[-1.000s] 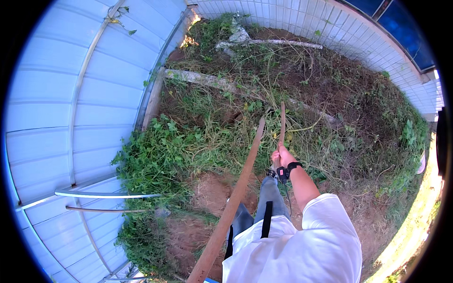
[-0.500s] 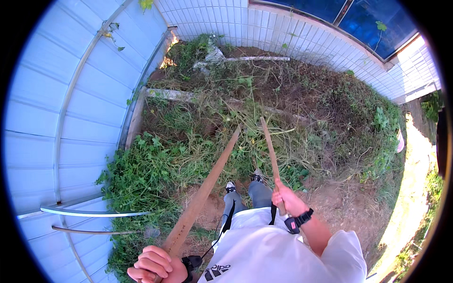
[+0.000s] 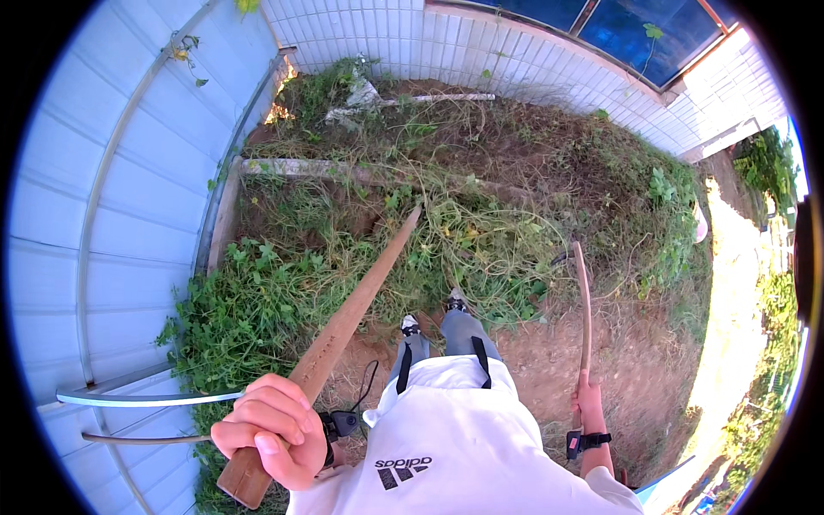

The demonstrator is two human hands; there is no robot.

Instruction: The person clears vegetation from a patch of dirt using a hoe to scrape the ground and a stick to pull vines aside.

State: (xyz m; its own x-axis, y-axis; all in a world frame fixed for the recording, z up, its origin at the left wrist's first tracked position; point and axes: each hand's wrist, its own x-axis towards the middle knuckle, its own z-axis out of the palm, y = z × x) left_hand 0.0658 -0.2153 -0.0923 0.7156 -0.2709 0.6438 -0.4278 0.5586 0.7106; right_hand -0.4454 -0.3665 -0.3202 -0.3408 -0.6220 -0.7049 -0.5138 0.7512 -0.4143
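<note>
My left hand (image 3: 270,429) is wrapped round a thick wooden pole (image 3: 356,300) near its butt end at the lower left. The pole runs forward, and its far tip reaches the tangled vines. Out to the right, my right hand (image 3: 587,402) is closed on the thin wooden handle of what looks like a sickle (image 3: 585,318). A small dark curved piece sticks out leftward at the handle's far end, above the ground. Cut or pulled vines and weeds (image 3: 489,236) lie in a loose heap ahead of my feet.
A pale metal-sheet wall (image 3: 137,223) stands at the left, with curved bars (image 3: 146,399) jutting out. Ahead is a white tiled wall (image 3: 515,64) with a blue window (image 3: 644,39). A low concrete edging (image 3: 300,167) crosses the bed. Bare soil (image 3: 532,360) lies at the right.
My right hand has swung outward to the right with the tool, whose far end has left the vines. The left hand and pole have shifted slightly. The vine heap looks spread further right.
</note>
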